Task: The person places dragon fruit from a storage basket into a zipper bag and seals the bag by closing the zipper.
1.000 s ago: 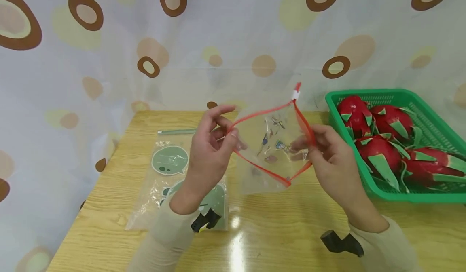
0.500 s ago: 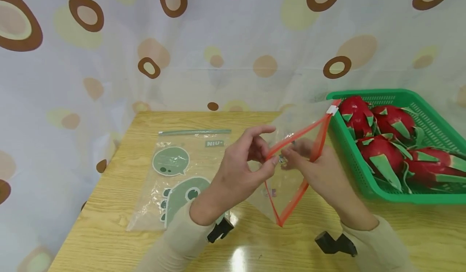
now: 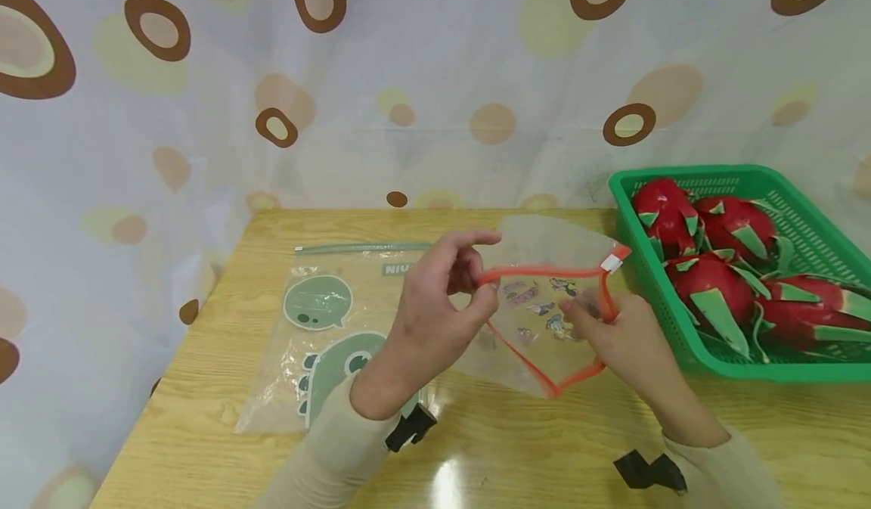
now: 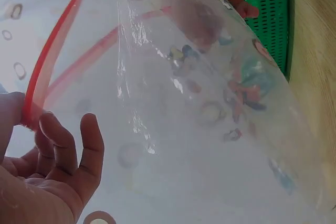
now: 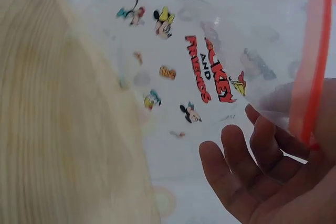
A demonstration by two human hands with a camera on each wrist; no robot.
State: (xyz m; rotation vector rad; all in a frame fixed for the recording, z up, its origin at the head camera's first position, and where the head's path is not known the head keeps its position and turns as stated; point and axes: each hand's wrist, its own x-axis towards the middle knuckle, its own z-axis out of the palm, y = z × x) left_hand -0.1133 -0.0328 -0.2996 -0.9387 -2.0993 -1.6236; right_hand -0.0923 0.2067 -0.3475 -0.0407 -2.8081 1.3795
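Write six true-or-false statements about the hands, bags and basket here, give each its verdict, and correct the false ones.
1. The left hand pinches the rim of the red-trimmed slider bag. True.
2. The red-trimmed slider bag's mouth is closed. False: it gapes open.
3. The green plastic basket holds four dragon fruits. True.
4. The right hand is inside the basket. False: it is at the red-trimmed bag's mouth.
5. The green-trimmed slider bag lies on the wooden table. True.
6. The green-trimmed bag has a dragon fruit in it. False: it lies flat, and all the fruits in view are in the basket.
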